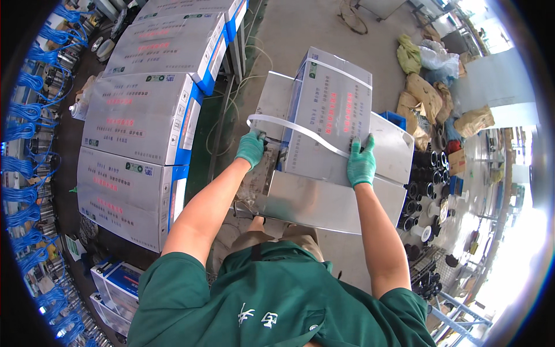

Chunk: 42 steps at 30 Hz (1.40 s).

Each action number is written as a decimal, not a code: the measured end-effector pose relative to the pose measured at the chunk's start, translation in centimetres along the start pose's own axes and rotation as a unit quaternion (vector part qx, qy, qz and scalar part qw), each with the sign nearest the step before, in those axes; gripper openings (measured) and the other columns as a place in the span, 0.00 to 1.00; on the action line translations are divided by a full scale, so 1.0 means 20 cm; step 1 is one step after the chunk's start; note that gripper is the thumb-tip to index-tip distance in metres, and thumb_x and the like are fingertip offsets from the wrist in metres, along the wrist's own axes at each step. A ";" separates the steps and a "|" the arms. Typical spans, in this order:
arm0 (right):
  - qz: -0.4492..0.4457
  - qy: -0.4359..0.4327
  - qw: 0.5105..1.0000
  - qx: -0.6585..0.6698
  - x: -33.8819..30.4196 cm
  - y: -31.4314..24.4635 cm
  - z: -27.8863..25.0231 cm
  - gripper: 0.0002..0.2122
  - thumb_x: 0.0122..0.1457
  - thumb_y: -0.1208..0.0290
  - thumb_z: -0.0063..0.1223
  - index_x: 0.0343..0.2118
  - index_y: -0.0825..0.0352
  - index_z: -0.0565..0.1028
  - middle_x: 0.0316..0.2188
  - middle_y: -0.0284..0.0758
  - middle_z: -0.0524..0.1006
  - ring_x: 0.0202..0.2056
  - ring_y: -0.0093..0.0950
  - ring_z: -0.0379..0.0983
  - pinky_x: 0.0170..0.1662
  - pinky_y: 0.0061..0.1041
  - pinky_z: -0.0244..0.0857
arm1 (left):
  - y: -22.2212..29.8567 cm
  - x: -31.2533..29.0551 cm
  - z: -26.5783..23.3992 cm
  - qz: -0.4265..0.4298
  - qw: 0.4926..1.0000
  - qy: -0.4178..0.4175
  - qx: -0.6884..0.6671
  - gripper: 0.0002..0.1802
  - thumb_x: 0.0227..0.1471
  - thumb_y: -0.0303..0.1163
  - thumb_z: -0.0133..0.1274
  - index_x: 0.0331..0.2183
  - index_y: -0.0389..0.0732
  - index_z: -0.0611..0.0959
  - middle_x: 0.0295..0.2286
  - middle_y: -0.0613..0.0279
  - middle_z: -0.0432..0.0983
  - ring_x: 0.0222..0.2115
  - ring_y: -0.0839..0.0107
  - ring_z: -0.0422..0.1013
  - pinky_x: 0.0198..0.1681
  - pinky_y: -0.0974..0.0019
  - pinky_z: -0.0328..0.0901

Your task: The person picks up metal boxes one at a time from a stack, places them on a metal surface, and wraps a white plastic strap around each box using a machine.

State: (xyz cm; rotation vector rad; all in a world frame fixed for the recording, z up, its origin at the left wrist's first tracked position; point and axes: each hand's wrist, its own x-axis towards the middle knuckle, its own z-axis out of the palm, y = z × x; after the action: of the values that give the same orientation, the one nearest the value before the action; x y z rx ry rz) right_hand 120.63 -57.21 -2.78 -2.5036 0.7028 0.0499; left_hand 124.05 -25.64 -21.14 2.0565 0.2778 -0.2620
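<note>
A grey carton (309, 104) with blue sides and printed lettering lies on a metal-topped strapping machine (324, 199) in front of me. One white strap (341, 72) runs across the carton's far end. Another white strap (295, 127) arches loosely over its near part and curls back at the left. My left hand (251, 148), in a green glove, is closed on the curled strap beside the carton's left side. My right hand (361, 162), gloved alike, lies with fingers spread on the carton's near right part, where the strap's other stretch reaches it.
Similar grey cartons (133, 115) stand in a row at the left. Bundles of blue cable (26, 196) line the far left edge. At the right are black spools (425, 173), brown paper sacks (425, 95) and plastic bags (436, 61). A thin hose (231, 104) lies on the floor.
</note>
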 end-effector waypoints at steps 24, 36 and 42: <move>0.014 -0.024 0.999 0.038 0.02 0.00 -0.01 0.35 0.73 0.50 0.43 0.74 0.66 0.50 0.53 0.51 0.80 0.53 0.51 0.77 0.57 0.44 0.69 | 0.51 -0.36 0.01 0.041 0.981 -0.044 -0.184 0.26 0.68 0.36 0.53 0.61 0.33 0.74 0.47 0.40 0.81 0.47 0.50 0.79 0.51 0.55 0.72; -0.197 -0.028 0.978 0.062 0.51 0.01 -0.01 0.41 0.67 0.52 0.57 0.74 0.68 0.50 0.73 0.53 0.54 0.71 0.51 0.56 0.70 0.38 0.60 | 0.72 -0.54 0.15 0.097 0.991 0.082 -0.038 0.41 0.65 0.39 0.59 0.69 0.31 0.61 0.55 0.34 0.75 0.53 0.44 0.76 0.55 0.53 0.71; -0.310 0.029 0.938 -0.155 0.97 -0.33 0.05 0.41 0.66 0.41 0.50 0.73 0.65 0.56 0.74 0.47 0.55 0.75 0.49 0.47 0.74 0.48 0.48 | 0.73 -0.54 0.15 0.063 0.994 0.074 -0.051 0.41 0.65 0.41 0.59 0.69 0.33 0.62 0.53 0.35 0.77 0.50 0.44 0.78 0.51 0.52 0.72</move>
State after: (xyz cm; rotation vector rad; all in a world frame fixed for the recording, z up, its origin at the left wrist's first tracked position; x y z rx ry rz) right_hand 140.75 -61.23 -3.81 -2.9243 -0.1144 -0.1527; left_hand 117.99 -36.20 -7.21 1.9856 0.2442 -0.0172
